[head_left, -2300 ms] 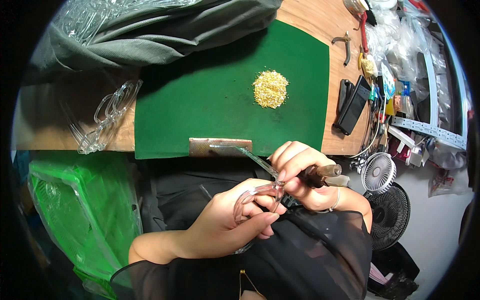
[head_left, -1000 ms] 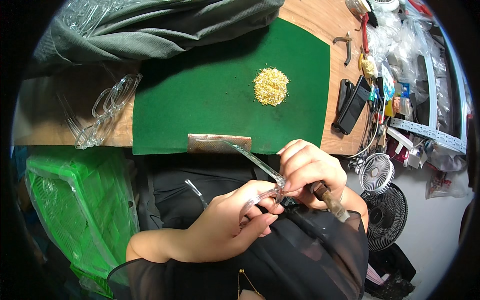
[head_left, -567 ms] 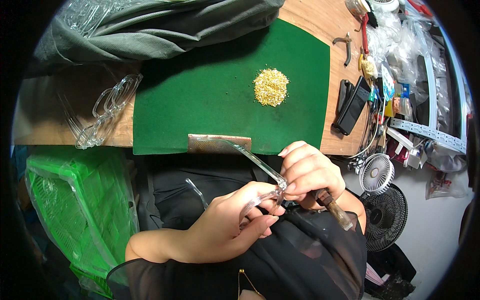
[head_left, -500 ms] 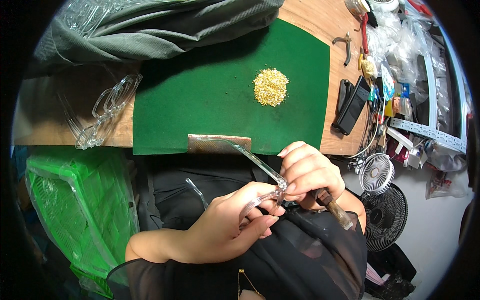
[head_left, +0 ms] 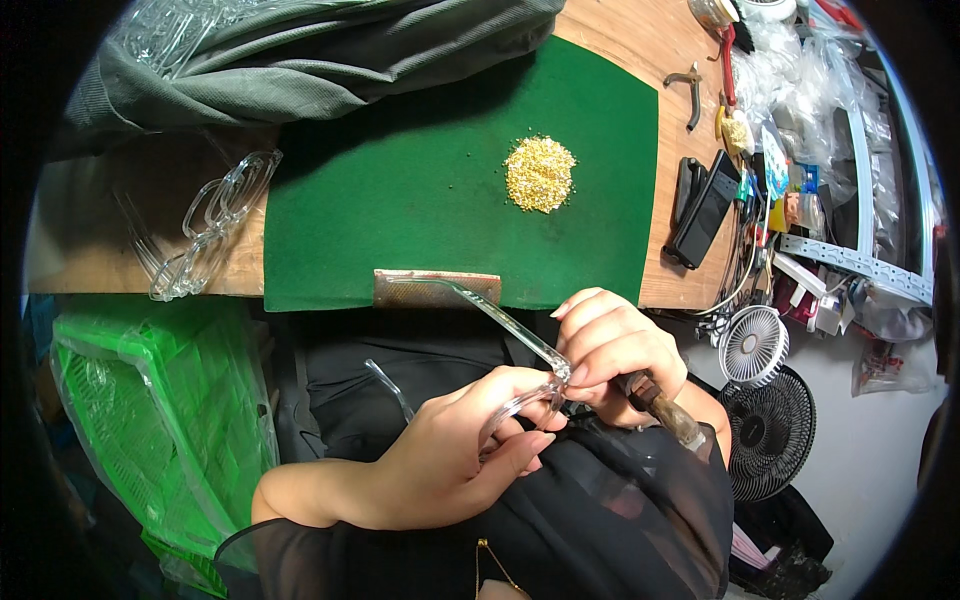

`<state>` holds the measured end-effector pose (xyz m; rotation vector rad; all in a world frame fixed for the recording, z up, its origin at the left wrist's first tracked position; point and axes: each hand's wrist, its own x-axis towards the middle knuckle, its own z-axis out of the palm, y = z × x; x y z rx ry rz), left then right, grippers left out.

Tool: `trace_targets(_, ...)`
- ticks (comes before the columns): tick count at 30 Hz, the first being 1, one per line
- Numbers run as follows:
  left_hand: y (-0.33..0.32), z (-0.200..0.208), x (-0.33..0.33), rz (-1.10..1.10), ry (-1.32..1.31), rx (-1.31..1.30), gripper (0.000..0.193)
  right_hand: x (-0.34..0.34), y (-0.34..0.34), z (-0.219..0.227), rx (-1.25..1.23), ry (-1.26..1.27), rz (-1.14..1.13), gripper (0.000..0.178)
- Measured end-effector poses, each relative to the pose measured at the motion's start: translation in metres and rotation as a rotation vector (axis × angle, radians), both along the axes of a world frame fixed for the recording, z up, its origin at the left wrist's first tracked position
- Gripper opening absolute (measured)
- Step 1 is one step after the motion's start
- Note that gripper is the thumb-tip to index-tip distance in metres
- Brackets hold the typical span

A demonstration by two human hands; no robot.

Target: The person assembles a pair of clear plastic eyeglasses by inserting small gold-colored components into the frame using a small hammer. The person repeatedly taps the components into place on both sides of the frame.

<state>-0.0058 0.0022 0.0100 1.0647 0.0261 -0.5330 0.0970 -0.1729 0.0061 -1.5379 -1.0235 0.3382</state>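
My left hand [head_left: 455,450] is closed round the front of a clear plastic eyeglass frame [head_left: 512,335], held above my lap. One temple reaches up and left over a small brown textured block [head_left: 438,288] at the mat's near edge. The other temple's end [head_left: 388,388] pokes out to the left behind my left hand. My right hand [head_left: 625,350] is closed, its thumb and fingertips at the frame's hinge corner. In its palm lies a tool with a worn brown handle [head_left: 670,412], pointing down and right; its working tip is hidden.
A pile of tiny gold-coloured pieces [head_left: 540,175] lies on the green mat [head_left: 400,200]. More clear frames [head_left: 215,225] rest at left, beside grey cloth [head_left: 330,60]. At right are a phone [head_left: 703,210], pliers [head_left: 690,95] and fans [head_left: 753,346]. A green crate [head_left: 160,400] stands lower left.
Almost nothing differs. Both hands keep their hold on the eyeglass frame, and the brown handle has tilted very slightly; the whole view has shifted a little.
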Motion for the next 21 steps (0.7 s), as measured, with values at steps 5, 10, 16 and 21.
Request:
trace_targets(5, 0.0, 0.0, 0.0, -0.003, -0.009, 0.006, 0.036, -0.001, -0.001, 0.002, -0.029, 0.043, 0.008, 0.015)
trace_targets(10, 0.004, 0.0, 0.003, -0.076, 0.056, -0.07, 0.037, -0.004, 0.0, 0.002, 0.014, 0.214, -0.032, 0.015)
trace_targets(16, 0.006, -0.006, 0.003, -0.07, 0.227, -0.332, 0.041, -0.003, 0.001, -0.002, 0.039, 0.239, -0.022, 0.019)
trace_targets(21, 0.009, -0.004, 0.002, -0.04, 0.288, -0.331, 0.042, -0.002, -0.012, 0.006, -0.127, 0.164, -0.092, 0.018)
